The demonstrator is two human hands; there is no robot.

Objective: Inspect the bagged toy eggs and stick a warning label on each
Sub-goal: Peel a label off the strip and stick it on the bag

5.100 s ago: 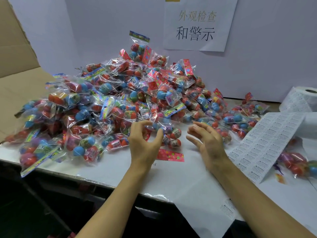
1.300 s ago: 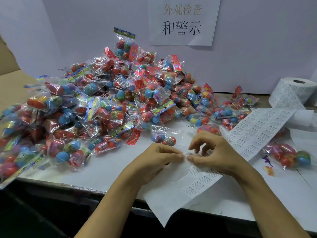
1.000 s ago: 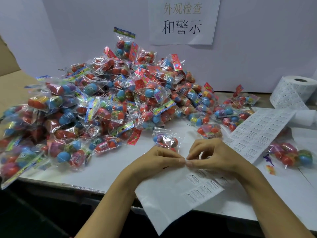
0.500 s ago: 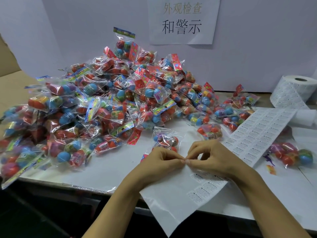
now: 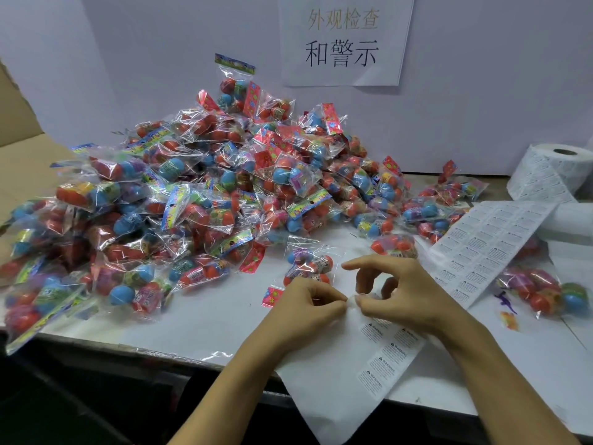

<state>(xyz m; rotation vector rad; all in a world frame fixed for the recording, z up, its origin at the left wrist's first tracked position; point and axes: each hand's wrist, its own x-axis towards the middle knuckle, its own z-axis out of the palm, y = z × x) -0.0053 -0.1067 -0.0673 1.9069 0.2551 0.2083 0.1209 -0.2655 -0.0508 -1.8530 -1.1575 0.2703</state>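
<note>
A long strip of white warning labels [image 5: 382, 358] runs from the roll at the right across the table and over its front edge. My left hand [image 5: 308, 305] pinches the strip's backing with thumb and fingers. My right hand [image 5: 398, 293] pinches a small label at the same spot, fingertips nearly touching the left hand's. One bag of toy eggs [image 5: 308, 264] lies alone just beyond my hands. A big pile of bagged eggs [image 5: 199, 194] covers the left and middle of the table.
The label roll [image 5: 552, 171] stands at the far right. A separate bag of eggs [image 5: 545, 290] lies at the right beside a small purple toy figure [image 5: 505, 300]. A paper sign [image 5: 343, 40] hangs on the white back wall. Cardboard [image 5: 19, 162] lies at the left.
Five seconds ago both hands hovered open over the single bag. Since then they came together on the label strip; in the last second the right index finger lifted while the pinch stayed.
</note>
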